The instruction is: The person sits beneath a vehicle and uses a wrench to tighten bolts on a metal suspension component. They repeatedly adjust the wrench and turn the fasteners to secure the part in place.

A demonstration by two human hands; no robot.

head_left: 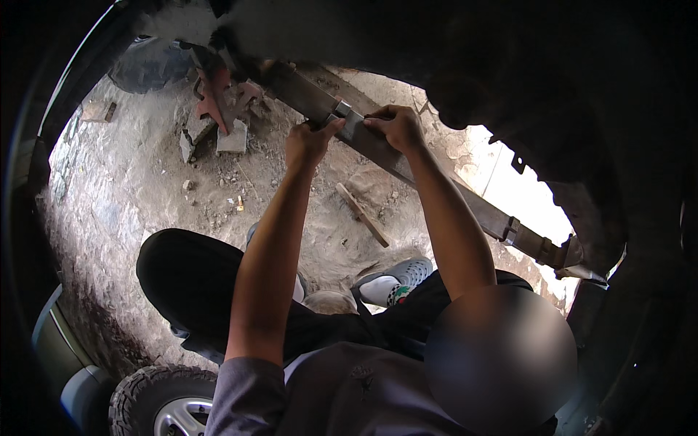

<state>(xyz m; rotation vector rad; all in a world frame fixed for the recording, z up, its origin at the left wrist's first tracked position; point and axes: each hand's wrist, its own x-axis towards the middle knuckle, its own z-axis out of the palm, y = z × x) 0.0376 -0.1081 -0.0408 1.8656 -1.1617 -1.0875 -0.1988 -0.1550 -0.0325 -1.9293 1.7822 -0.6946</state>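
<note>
Both hands reach up to the leaf spring [436, 185]: the left hand [309, 142] and the right hand [396, 127] pinch its clamp [347, 120] from either side. Rusty edges could nick fingers, and the clamp might slip if the grip loosens.

Left hand [311, 142]: gripping the leaf spring [407, 163] just beside the metal clamp [347, 120], from the left.
Right hand [396, 127]: pressing fingers onto the clamp's right side, touching it.
Leaf spring: running diagonally under the dark vehicle body, upper left to lower right.
Ground: red jack stand [218, 98] sitting on stone blocks [233, 138]; wooden stick [362, 214] lying in the dirt.
Lower edge: tyre [156, 400] showing.
</note>
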